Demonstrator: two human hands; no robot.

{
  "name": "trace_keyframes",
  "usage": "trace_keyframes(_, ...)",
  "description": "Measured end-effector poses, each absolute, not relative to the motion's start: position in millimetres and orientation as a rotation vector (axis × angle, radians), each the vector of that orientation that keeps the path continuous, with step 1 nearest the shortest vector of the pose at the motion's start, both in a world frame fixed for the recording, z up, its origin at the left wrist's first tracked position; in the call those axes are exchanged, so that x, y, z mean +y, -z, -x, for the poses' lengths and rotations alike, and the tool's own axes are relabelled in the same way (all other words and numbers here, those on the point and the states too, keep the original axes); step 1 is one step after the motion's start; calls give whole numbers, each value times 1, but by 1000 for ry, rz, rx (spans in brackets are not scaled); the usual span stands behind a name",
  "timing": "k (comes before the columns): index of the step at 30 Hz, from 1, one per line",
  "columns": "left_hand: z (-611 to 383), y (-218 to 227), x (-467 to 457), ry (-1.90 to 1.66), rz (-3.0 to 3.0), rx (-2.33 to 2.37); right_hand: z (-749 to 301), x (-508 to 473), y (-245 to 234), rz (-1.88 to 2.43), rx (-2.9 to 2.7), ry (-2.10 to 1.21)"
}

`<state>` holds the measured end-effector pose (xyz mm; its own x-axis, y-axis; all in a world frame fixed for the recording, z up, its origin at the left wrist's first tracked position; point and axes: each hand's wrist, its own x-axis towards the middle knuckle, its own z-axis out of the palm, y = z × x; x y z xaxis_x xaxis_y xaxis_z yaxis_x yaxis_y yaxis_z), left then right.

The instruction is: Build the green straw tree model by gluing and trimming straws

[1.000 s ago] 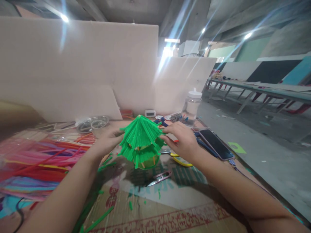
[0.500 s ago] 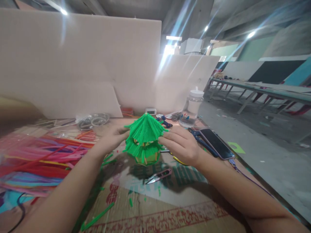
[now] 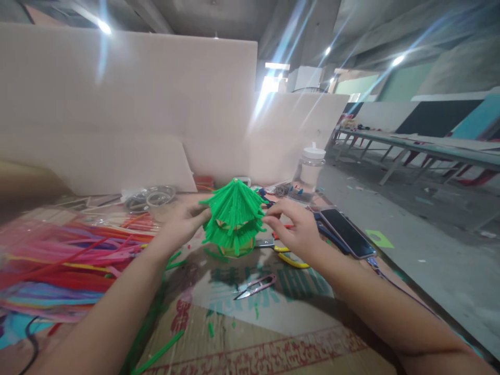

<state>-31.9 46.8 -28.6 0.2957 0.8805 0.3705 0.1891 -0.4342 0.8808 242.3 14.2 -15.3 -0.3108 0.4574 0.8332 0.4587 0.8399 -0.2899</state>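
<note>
A small two-tiered green pavilion (image 3: 235,205), its roofs made of fuzzy pipe cleaners, is between my hands above the cardboard-covered table. My left hand (image 3: 185,221) grips its left side, the fingertips partly hidden behind the eaves. At the right eave, the thumb and forefinger of my right hand (image 3: 295,224) are pinched together on the edge. Pink-handled thread snips (image 3: 255,286) lie in front of the pavilion. Yellow-and-red-handled scissors (image 3: 291,259) rest beneath my right hand. Green pipe cleaner offcuts (image 3: 162,351) are scattered on the near side.
Bundles of coloured pipe cleaners (image 3: 70,260) cover the left of the table. A phone (image 3: 347,233) lies at the right edge, with a clear bottle (image 3: 307,174) behind it. White boards (image 3: 128,109) stand along the back. Rolls of clear tape (image 3: 152,198) sit at back left.
The pavilion has shifted slightly up and away, its roof tipped a little more toward me. My right hand's fingers have drawn into a pinch, uncovering more of the scissors.
</note>
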Motion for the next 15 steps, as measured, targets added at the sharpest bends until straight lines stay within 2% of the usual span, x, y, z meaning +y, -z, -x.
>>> trace_keyframes(6, 24, 26, 43, -1246, -1850, 1024, -239, 19, 6, 961, -1800, -1024)
trace_keyframes(9, 17, 21, 39, -1236, -1859, 1048, -240, 24, 8, 957, -1684, -1180)
trace_keyframes(15, 10, 19, 34, -1227, -1844, 1039, -243, 29, 10, 899, -1593, -1214)
